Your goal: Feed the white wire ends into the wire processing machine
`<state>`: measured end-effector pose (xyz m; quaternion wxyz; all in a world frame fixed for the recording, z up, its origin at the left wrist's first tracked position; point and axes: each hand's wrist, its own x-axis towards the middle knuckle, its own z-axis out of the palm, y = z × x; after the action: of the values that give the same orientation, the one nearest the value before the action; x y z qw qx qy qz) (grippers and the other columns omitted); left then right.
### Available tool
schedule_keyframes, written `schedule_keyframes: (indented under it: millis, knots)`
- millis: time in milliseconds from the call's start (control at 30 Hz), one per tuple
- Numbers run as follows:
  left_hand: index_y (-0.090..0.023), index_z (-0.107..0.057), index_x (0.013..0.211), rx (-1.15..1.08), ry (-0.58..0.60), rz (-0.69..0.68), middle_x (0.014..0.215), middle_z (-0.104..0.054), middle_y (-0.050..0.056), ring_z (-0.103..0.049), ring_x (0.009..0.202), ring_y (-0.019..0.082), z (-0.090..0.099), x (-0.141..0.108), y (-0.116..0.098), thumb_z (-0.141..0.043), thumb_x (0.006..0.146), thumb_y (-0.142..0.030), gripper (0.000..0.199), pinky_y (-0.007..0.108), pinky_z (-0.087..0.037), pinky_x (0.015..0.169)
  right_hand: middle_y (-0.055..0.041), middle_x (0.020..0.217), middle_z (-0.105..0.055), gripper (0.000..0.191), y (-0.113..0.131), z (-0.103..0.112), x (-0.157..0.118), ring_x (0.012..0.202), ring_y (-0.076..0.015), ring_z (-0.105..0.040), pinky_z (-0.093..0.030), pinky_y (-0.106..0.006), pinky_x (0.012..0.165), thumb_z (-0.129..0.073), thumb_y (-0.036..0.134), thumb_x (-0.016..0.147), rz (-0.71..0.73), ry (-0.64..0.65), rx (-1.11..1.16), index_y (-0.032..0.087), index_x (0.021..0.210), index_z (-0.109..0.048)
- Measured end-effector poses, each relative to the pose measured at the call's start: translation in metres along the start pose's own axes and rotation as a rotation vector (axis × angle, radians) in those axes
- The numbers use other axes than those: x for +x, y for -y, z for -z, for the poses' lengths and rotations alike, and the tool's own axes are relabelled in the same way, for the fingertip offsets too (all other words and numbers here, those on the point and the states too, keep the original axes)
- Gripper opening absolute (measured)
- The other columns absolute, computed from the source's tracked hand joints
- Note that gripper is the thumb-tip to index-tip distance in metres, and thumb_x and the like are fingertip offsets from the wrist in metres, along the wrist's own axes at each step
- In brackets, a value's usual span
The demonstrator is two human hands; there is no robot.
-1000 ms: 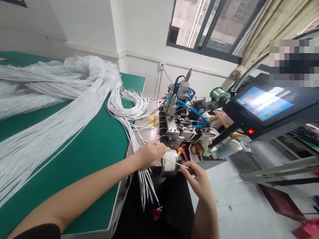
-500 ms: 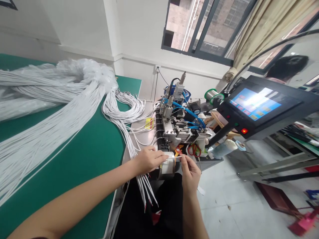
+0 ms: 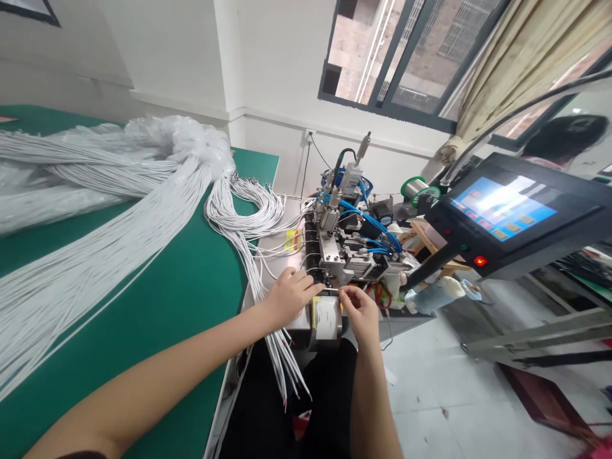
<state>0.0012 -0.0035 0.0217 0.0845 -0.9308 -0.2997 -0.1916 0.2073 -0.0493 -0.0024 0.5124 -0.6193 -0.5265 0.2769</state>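
A short stretch of white cable [image 3: 331,289] runs level between my two hands, close in front of the bench machine [image 3: 347,245]. My left hand [image 3: 292,294] is closed on the cable from the left, palm down. My right hand [image 3: 357,305] pinches its end between thumb and fingertips. Under the cable sits a metal block with a white label [image 3: 326,319]. A bundle of white cables [image 3: 282,370] passes below my left wrist, and its reddish ends hang over my lap. Several more cables lead into the machine's black front strip [image 3: 312,245].
Long white cables [image 3: 143,223] and plastic wrap cover much of the green table [image 3: 191,319] at left. A control screen [image 3: 504,204] juts out at right. Behind the machine stands a green-rimmed wire spool [image 3: 419,191]. Red-handled scissors [image 3: 381,294] lie beside it. Another person's head shows far right.
Both hands have moved the cable forward, closer to the machine's front. The whole view has shifted slightly, so the surroundings appear farther right.
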Motion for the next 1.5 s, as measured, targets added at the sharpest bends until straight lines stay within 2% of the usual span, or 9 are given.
schedule_keyframes:
  millis: [133,433,667,933,1067,1200,1333,1400,1500]
  knots:
    - [-0.022,-0.050,0.124,0.015,0.061,0.040,0.097,-0.059,0.005,-0.050,0.096,0.022,0.000,0.003,-0.002,-0.051,0.076,-0.007,0.050,0.037,-0.029,0.083,-0.0037,0.071,-0.064,0.030,-0.003,-0.002,0.010,0.059,-0.0149,-0.052,-0.040,-0.024,0.057,-0.060,0.044,0.080,0.028,0.031,-0.117,0.015,0.081,-0.065]
    - [-0.028,-0.050,0.127,0.043,0.153,0.088,0.093,-0.060,0.005,-0.051,0.093,0.022,0.001,0.010,-0.004,-0.049,0.080,-0.006,0.052,0.038,-0.027,0.082,0.0036,0.061,-0.047,0.025,-0.018,-0.013,0.027,0.059,-0.0128,-0.043,-0.033,-0.022,0.057,-0.057,0.040,0.081,0.048,0.152,0.090,0.018,0.069,-0.054]
    - [-0.035,-0.041,0.135,0.099,0.262,0.073,0.089,-0.060,0.005,-0.053,0.088,0.022,0.001,0.017,-0.005,-0.049,0.082,-0.007,0.060,0.040,-0.028,0.084,0.0056,0.057,-0.039,0.030,-0.029,-0.020,0.032,0.053,-0.0108,-0.036,-0.031,-0.021,0.052,-0.054,0.044,0.080,-0.046,0.199,0.250,0.019,0.065,-0.047]
    - [-0.037,-0.040,0.136,0.085,0.305,0.104,0.094,-0.062,0.007,-0.055,0.093,0.025,0.006,0.024,-0.009,-0.049,0.085,-0.012,0.057,0.049,-0.027,0.092,0.0060,0.056,-0.038,0.027,-0.040,-0.024,0.031,0.050,-0.0098,-0.034,-0.029,-0.021,0.049,-0.056,0.043,0.077,-0.144,0.212,0.351,0.019,0.067,-0.048]
    - [-0.039,-0.041,0.134,0.089,0.244,0.109,0.096,-0.061,0.005,-0.053,0.097,0.024,0.000,0.017,-0.005,-0.048,0.083,-0.008,0.060,0.054,-0.022,0.096,0.0047,0.056,-0.042,0.032,-0.040,-0.024,0.027,0.051,-0.0105,-0.037,-0.031,-0.022,0.049,-0.058,0.047,0.078,-0.146,0.166,0.329,0.018,0.065,-0.050]
    - [-0.030,-0.052,0.127,0.062,0.131,0.141,0.107,-0.061,0.007,-0.051,0.103,0.024,-0.003,0.003,-0.002,-0.050,0.082,-0.012,0.048,0.058,-0.018,0.100,0.0036,0.056,-0.045,0.035,-0.030,-0.015,0.010,0.054,-0.0111,-0.039,-0.032,-0.022,0.051,-0.060,0.047,0.078,-0.105,0.030,0.242,0.017,0.063,-0.052]
    - [-0.022,-0.059,0.117,0.088,0.094,0.241,0.118,-0.059,0.009,-0.049,0.106,0.026,0.001,-0.002,-0.005,-0.048,0.082,-0.015,0.037,0.061,-0.015,0.103,0.0037,0.054,-0.046,0.034,-0.004,0.003,-0.018,0.052,-0.0111,-0.040,-0.033,-0.022,0.049,-0.058,0.047,0.082,-0.029,-0.122,0.023,0.017,0.066,-0.056]
    - [-0.019,-0.060,0.114,0.097,0.091,0.294,0.123,-0.057,0.010,-0.048,0.109,0.026,0.003,-0.002,-0.007,-0.046,0.083,-0.015,0.035,0.061,-0.016,0.103,0.0035,0.054,-0.046,0.034,0.012,0.010,-0.032,0.051,-0.0110,-0.041,-0.033,-0.021,0.048,-0.057,0.046,0.083,-0.001,-0.098,-0.039,0.017,0.065,-0.056]
    - [-0.016,-0.057,0.119,0.092,0.067,0.324,0.127,-0.054,0.012,-0.045,0.112,0.027,0.005,-0.001,-0.007,-0.045,0.083,-0.015,0.039,0.061,-0.016,0.104,0.0027,0.053,-0.049,0.033,0.030,0.013,-0.049,0.049,-0.0111,-0.043,-0.033,-0.022,0.048,-0.054,0.044,0.086,0.041,0.088,-0.081,0.017,0.068,-0.059]
